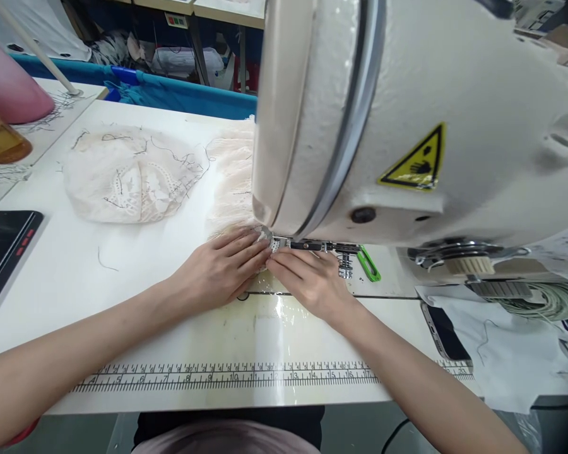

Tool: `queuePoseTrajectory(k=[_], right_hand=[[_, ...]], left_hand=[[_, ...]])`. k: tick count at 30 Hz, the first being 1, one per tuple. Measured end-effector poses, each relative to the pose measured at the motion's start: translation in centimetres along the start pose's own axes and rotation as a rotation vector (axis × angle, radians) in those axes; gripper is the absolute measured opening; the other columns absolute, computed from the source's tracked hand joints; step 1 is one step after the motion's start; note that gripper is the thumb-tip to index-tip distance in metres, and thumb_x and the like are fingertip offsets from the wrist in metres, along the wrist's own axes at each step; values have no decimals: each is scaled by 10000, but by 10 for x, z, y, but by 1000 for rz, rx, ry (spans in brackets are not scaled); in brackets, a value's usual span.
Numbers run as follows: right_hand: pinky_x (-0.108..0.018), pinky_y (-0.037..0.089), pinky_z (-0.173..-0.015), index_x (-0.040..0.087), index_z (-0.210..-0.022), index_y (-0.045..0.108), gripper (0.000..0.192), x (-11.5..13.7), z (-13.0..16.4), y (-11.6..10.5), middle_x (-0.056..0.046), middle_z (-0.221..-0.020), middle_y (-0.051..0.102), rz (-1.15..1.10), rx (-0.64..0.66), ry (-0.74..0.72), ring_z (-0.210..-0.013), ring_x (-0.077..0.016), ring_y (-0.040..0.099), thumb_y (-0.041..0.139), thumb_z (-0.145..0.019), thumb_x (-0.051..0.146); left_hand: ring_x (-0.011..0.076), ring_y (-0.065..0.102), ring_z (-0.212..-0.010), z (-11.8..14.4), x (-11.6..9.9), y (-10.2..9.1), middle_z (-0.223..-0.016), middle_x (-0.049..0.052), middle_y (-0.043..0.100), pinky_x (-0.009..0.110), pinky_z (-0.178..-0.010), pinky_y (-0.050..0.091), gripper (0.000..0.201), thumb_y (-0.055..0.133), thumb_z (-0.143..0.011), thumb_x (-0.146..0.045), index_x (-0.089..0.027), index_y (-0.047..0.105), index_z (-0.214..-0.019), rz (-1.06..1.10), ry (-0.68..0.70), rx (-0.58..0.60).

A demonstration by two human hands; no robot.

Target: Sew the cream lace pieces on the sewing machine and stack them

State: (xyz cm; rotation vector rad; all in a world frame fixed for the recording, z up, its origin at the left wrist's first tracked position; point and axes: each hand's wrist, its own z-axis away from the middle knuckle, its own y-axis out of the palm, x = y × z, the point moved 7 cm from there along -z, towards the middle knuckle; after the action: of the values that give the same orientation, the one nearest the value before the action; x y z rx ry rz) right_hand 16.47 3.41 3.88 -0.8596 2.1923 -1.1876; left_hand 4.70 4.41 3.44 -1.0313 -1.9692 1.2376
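Note:
A sewing machine (312, 126) stands over the table, its head hiding the needle. Cream ruffled lace fabric (231, 176) runs from beside the head down to the presser foot (284, 243). My left hand (218, 266) lies on the fabric's near end with fingers stretched out, tips just left of the foot. Close on the right, my right hand (312, 280) has its fingers together and bent at the lace edge beneath the foot. The bit between its fingers is mostly hidden. A second cream lace piece (132, 176) with loose dark threads lies to the left.
Green thread snips (369, 263) lie right of the foot. A ruler strip (236, 376) runs along the front edge. A phone (447, 331) and coiled cord (544, 301) are at right. A black device (4, 252) and a pink thread cone (14, 82) stand at left.

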Motion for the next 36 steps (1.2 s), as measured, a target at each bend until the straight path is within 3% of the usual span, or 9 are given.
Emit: queuePoseTrajectory(k=[17,22,28,36], right_hand=[[-260,434,-690,197,-1015,668,285,-8,4,2,28,-1014,731,9,-3,41,-851,-87,650,473,-909,17],[-237,467,-705,210,-1029,678,279,-15,8,8,10,-1025,726,-20,23,93,-808,-90,647,496,-908,36],[-242,496,-726,260,-1134,662,319,-24,10,16,-3,-1112,704,-136,92,137,-890,-119,649,519,-916,76],[-226,465,-662,291,-1074,687,259,-34,1,15,30,-849,716,-212,134,260,-750,-102,632,465,-976,199]], left_hand=[[277,631,-1156,-4,-4,1,-1248,135,650,423,-1017,516,352,448,-948,-224,-81,647,-1201,-57,-46,-11],[275,628,-1161,-5,-4,2,-1241,127,658,416,-1013,521,340,464,-940,-220,-90,650,-1193,-62,-56,-24],[282,628,-1161,-5,-4,4,-1249,134,654,425,-1006,523,343,459,-957,-252,-99,648,-1198,-54,-69,-27],[284,616,-1179,-6,-2,5,-1274,137,639,422,-1003,521,345,455,-957,-252,-111,646,-1207,-43,-116,-26]])
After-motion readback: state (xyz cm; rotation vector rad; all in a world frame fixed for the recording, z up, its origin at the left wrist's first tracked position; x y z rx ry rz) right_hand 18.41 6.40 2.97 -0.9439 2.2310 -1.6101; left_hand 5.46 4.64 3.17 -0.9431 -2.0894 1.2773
